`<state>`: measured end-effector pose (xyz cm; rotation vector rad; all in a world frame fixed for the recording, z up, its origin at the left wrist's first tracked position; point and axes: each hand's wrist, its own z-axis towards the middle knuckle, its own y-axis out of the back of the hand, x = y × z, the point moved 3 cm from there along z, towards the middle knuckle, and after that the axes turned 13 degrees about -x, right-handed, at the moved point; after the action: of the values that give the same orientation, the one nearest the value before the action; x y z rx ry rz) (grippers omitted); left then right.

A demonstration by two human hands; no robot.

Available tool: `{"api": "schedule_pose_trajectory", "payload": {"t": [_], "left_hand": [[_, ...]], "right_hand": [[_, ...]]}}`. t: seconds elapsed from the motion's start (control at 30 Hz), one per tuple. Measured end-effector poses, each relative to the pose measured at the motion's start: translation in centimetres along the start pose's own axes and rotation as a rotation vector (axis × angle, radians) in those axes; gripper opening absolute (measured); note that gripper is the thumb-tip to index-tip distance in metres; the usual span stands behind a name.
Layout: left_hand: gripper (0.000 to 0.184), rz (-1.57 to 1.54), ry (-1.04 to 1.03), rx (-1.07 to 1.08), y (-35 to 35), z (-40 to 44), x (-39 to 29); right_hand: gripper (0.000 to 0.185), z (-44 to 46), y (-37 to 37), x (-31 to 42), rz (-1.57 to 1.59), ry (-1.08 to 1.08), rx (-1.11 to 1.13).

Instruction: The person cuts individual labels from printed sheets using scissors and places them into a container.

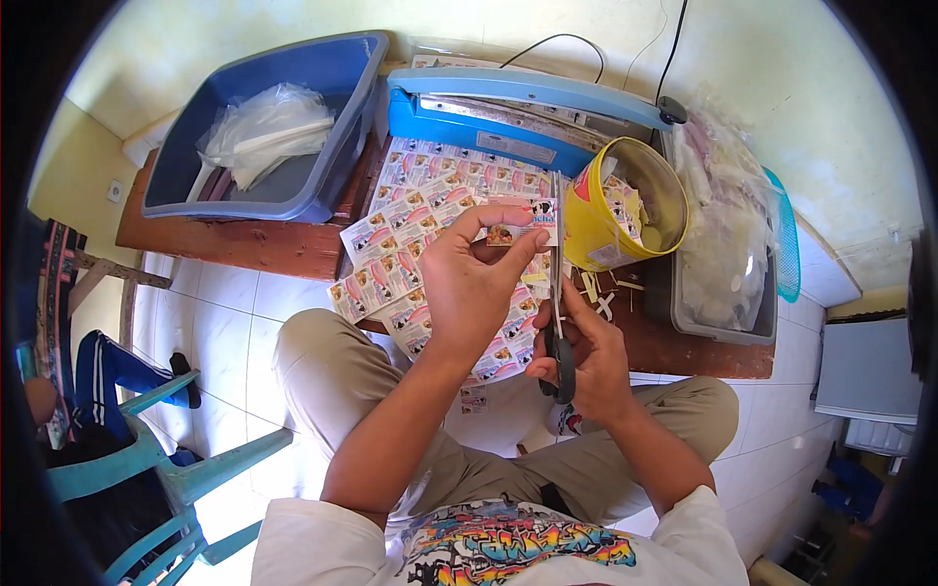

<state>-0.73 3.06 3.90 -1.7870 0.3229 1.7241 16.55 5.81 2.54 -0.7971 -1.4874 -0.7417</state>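
Note:
Between the thumb and fingers of my left hand (474,269) is a small printed label (503,232), held over the table. My right hand (591,356) has its fingers in the black handles of a pair of scissors (559,337). The scissor blades point away from me and stand along the label's right edge. Beneath my hands, printed label sheets (401,230) overlap on the table and hang past its near edge. A yellow bucket (606,220) with paper scraps in it stands just right of the blades.
A blue sealing machine (489,132) with a long lever sits behind the sheets. On the left is a blue tub (352,127) with plastic bags (274,137). A grey bin of clear plastic (723,244) stands right. Paper scraps (606,303) lie near the bucket. A green chair (166,469) is at lower left.

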Motion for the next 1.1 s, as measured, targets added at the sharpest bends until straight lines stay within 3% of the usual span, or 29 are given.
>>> {"api": "schedule_pose_trajectory", "payload": {"t": [0.37,1.1], "left_hand": [[0.02,-0.001,-0.011,-0.007,-0.2,-0.33,0.59],[0.023,-0.01,0.023,0.009,0.25,-0.23,0.65]], "right_hand": [[0.113,0.25,0.23,-0.22,-0.022,0.049,0.011],[0.108,0.5,0.11,0.11,0.024,-0.052,0.001]]}}
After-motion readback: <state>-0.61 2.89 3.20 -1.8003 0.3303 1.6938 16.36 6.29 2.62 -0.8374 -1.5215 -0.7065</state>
